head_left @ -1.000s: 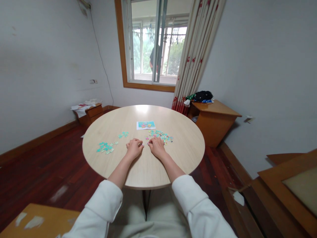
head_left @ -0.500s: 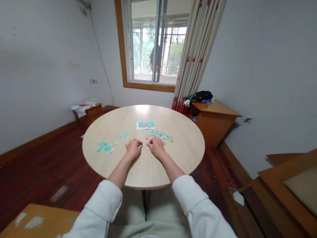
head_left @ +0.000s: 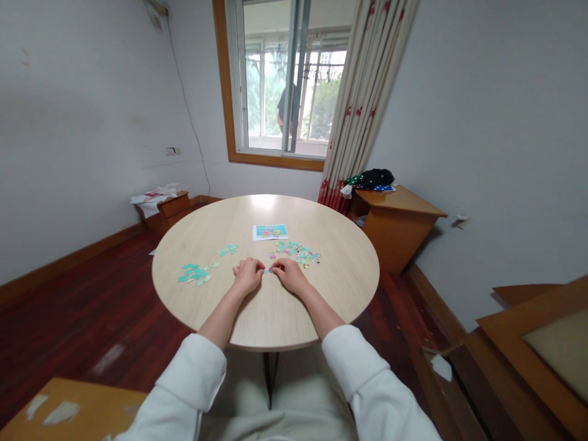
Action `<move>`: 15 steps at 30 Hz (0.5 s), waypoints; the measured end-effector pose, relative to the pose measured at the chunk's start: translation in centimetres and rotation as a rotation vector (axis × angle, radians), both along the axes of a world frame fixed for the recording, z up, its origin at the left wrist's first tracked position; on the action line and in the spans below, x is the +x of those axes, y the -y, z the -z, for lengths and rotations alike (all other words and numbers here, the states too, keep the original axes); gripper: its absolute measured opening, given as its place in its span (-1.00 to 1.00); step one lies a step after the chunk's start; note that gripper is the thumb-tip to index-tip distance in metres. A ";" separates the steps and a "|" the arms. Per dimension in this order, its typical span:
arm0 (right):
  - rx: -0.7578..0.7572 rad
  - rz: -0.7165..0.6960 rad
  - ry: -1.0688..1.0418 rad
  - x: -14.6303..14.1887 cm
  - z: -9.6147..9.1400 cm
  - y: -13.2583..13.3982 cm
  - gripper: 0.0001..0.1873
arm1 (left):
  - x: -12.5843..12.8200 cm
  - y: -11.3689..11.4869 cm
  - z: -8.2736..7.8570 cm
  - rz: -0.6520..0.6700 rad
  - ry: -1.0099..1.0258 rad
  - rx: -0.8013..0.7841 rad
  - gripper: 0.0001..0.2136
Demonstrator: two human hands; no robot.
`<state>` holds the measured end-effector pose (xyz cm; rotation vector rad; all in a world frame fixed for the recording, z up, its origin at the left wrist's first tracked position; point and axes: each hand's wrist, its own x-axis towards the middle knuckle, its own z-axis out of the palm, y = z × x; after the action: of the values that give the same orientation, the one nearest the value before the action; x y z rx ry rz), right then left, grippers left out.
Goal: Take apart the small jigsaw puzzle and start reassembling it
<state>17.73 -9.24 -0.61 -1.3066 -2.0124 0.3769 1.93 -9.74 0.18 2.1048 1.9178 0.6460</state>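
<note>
On the round wooden table (head_left: 321, 300) my left hand (head_left: 248, 275) and my right hand (head_left: 288, 274) rest side by side, fingers curled. Their fingertips meet on a small puzzle piece (head_left: 267, 269) pinched between them. Just beyond my right hand lies a scatter of colourful puzzle pieces (head_left: 297, 252). A teal group of pieces (head_left: 196, 274) lies to the left, and a smaller teal cluster (head_left: 228, 249) sits further back. A reference picture card (head_left: 271, 231) lies flat past the pieces.
A wooden cabinet (head_left: 397, 223) with dark cloth (head_left: 375, 177) on it stands right of the table, beside a curtain (head_left: 362, 98). A low box with papers (head_left: 164, 202) sits at the left wall. Wooden furniture (head_left: 542, 343) fills the right foreground.
My right hand has slid left from the colourful pile, and its fingertips now meet my left hand's over the small piece.
</note>
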 end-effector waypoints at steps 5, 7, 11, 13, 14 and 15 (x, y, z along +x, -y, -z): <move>-0.036 -0.001 -0.027 -0.1 0.1 -0.1 -0.89 | 0.0 0.0 0.1 0.011 0.005 0.000 -0.86; -0.036 -0.002 -0.027 -0.1 0.2 -0.2 -0.88 | 0.0 -0.1 0.1 0.009 0.004 -0.002 -0.86; -0.046 0.005 -0.008 -0.1 0.3 -0.3 -0.87 | 0.0 -0.2 0.2 0.006 0.004 -0.004 -0.86; -0.036 0.026 0.025 -0.2 0.2 -0.3 -0.88 | 0.0 -0.2 0.2 0.004 0.008 -0.005 -0.86; -0.029 0.039 0.047 -0.2 0.1 -0.2 -0.88 | 0.0 -0.1 0.1 0.003 0.010 -0.006 -0.86; -0.020 0.050 0.070 -0.3 0.0 -0.2 -0.88 | 0.0 -0.1 0.1 0.004 0.011 -0.007 -0.86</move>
<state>17.48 -9.08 -0.65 -1.3973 -2.0339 0.3327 1.96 -9.62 0.07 2.0954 1.9070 0.6481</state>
